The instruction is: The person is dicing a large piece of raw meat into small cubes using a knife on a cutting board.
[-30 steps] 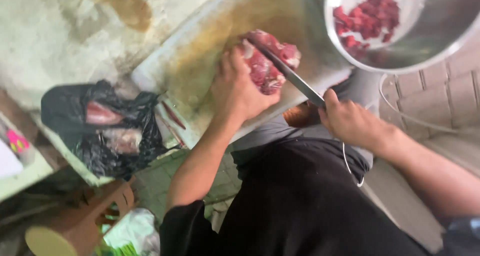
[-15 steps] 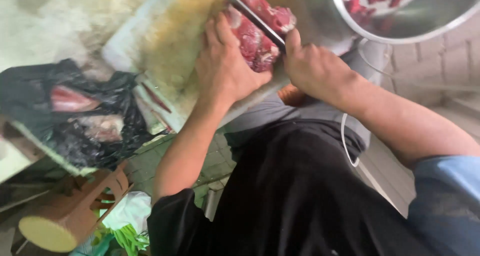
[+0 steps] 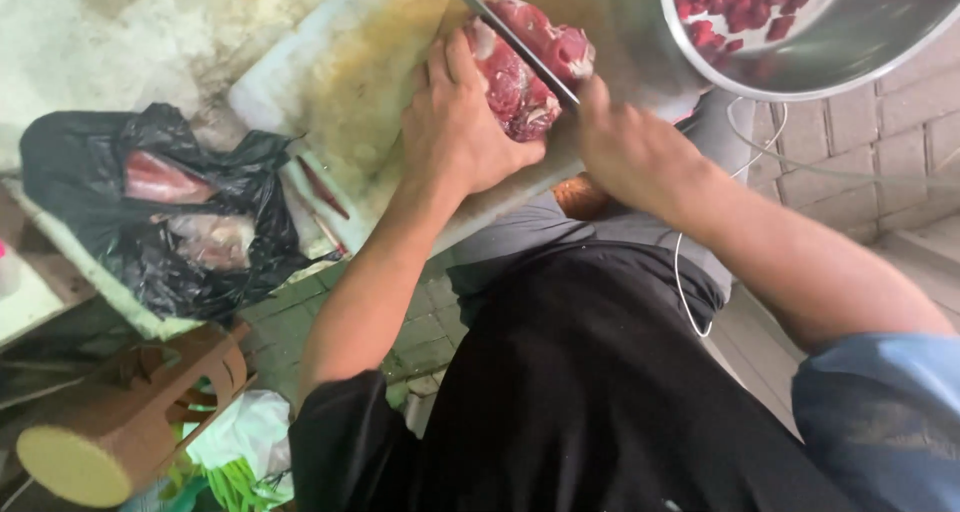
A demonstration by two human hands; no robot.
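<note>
A chunk of raw red meat (image 3: 530, 67) lies on a stained white cutting board (image 3: 345, 82). My left hand (image 3: 455, 122) presses on the meat from its left side and holds it steady. My right hand (image 3: 625, 147) grips the handle of a long knife (image 3: 505, 32), whose blade lies across the top of the meat. A steel bowl (image 3: 850, 42) with several small cubes of red meat sits at the upper right, right next to the board.
A black plastic bag (image 3: 150, 212) with more pieces of meat lies left of the board. A brown plastic stool (image 3: 130, 412) lies on its side at the lower left, with a white bag and greens beside it. Paving bricks (image 3: 900, 142) cover the ground on the right.
The knife has moved from the right edge of the meat up across its top, and my right hand has come in closer to the meat. My left hand stays on the chunk.
</note>
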